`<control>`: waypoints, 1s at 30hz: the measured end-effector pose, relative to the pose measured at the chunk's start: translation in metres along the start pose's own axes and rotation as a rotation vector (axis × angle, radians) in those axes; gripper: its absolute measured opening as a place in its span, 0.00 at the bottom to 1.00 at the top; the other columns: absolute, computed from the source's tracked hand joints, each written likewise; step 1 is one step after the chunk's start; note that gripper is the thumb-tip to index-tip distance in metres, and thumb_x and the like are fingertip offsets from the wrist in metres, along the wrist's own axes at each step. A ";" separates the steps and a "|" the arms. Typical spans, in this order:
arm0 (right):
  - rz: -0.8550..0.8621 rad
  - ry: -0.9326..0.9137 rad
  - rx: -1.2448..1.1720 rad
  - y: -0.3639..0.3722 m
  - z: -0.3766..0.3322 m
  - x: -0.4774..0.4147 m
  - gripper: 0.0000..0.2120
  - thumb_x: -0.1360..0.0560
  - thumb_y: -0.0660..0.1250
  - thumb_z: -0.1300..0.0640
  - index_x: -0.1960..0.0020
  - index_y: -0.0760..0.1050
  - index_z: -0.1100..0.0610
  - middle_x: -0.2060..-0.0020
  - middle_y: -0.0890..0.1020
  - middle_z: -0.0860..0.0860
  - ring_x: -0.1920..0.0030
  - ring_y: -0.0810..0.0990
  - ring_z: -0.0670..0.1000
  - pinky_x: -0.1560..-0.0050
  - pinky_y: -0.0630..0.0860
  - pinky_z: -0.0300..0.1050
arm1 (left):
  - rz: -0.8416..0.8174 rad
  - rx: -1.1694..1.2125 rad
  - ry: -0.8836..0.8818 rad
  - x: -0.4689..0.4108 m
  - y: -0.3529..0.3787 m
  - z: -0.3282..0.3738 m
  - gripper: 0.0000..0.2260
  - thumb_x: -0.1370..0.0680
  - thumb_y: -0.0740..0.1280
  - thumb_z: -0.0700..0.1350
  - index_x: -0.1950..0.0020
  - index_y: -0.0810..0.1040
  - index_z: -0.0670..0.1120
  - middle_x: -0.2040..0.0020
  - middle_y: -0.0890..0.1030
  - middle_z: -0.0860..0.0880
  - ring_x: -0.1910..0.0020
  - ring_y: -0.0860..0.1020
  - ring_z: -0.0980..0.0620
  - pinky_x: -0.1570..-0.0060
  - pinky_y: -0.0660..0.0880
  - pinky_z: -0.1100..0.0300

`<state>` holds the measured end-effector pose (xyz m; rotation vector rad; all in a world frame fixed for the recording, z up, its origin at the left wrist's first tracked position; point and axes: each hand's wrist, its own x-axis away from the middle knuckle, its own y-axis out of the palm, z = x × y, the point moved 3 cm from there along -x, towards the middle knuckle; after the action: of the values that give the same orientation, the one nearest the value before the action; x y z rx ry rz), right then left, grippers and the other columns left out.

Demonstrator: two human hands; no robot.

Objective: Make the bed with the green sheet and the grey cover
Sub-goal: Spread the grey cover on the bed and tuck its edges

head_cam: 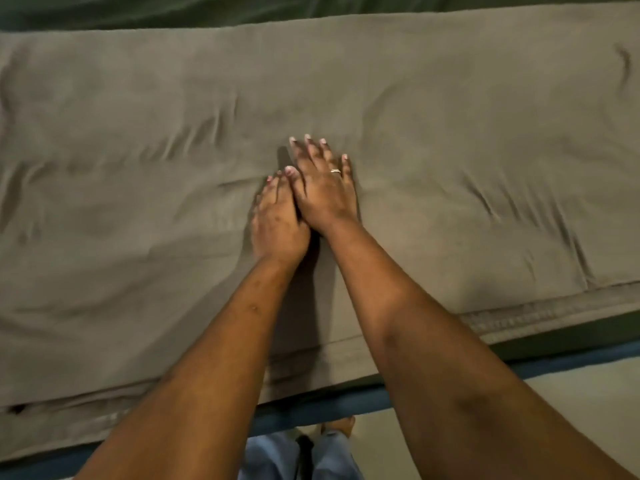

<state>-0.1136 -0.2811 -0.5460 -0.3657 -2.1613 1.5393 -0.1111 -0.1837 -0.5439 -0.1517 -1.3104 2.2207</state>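
The grey cover (450,109) lies folded in a long band across the bed, with creases at left and right. The green sheet (173,10) shows behind it along the top of the view and as a thin strip under its near right edge. Both my hands rest flat on the middle of the cover, side by side and touching. My left hand (277,223) lies palm down with fingers together. My right hand (323,185), with a ring on one finger, lies slightly ahead, fingers spread, its edge over the left hand's fingers. Neither hand grips cloth.
The bed's dark blue edge (311,403) runs along the near side. Beyond it are pale floor (571,386), my jeans (329,459) and a bare foot (341,426).
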 end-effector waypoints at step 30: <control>0.241 0.891 0.032 -0.058 0.318 0.127 0.28 0.19 0.46 0.40 0.22 0.50 0.47 0.22 0.52 0.50 0.23 0.49 0.56 0.26 0.43 0.59 | -0.257 -0.276 0.267 -0.026 0.075 0.132 0.29 0.19 0.56 0.56 0.21 0.49 0.51 0.21 0.48 0.50 0.22 0.45 0.47 0.28 0.44 0.40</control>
<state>-0.3822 -0.5021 -0.5499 -1.0911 -1.4158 1.1774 -0.1671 -0.3274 -0.5422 -0.3488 -1.3932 1.7336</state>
